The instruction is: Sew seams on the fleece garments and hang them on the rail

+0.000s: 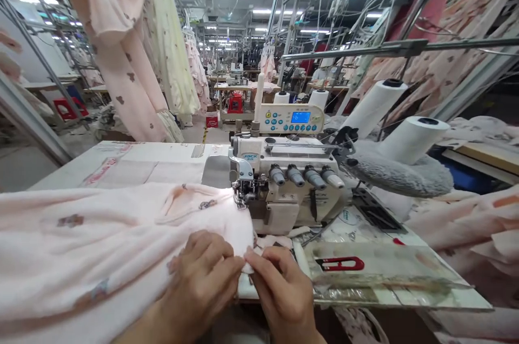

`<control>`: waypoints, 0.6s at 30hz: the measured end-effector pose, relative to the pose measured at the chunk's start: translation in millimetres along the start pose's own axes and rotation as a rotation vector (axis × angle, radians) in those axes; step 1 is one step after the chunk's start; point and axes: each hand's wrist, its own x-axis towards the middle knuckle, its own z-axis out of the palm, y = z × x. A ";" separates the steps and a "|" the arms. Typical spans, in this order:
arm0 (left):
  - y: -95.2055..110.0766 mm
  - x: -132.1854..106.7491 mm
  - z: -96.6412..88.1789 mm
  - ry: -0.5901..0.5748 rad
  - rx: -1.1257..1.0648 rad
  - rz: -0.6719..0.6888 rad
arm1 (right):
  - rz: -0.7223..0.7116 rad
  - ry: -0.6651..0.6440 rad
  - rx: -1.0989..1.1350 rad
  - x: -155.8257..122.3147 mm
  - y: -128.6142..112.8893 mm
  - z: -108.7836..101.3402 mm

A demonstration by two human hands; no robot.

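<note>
Two hands, left hand [203, 273] and right hand [279, 284], fingers pinching the pink fabric [101, 241] edge (near the overlock machine [284, 187]); slipping plies could misalign.

Fabric [101, 246] over the table's left half: pale pink, scattered small grey-brown motifs. Sewing machine [284, 182] at table centre: cream-white body, grey knobs, blue lettering on the front. Control panel [292, 118] above it: cream, blue lit display, teal buttons. Thread snips [339, 264] near the table's front edge: red handle. Table [133, 163]: white with faint red print. Hanging garments [130, 52]: same pale pink, dark specks. Thread cones [411, 138]: white.
</note>
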 end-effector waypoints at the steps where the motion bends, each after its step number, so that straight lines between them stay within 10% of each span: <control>1: -5.8 6.1 -0.6 -0.033 -0.032 -0.085 | -0.008 0.004 -0.023 0.3 1.0 0.3; 7: -65.7 56.2 12.7 -0.238 0.077 -0.481 | -0.062 0.061 -0.046 -2.2 -1.2 6.9; 18: -107.8 72.4 26.9 -0.303 0.033 -0.400 | -0.031 0.037 0.010 15.7 11.0 5.8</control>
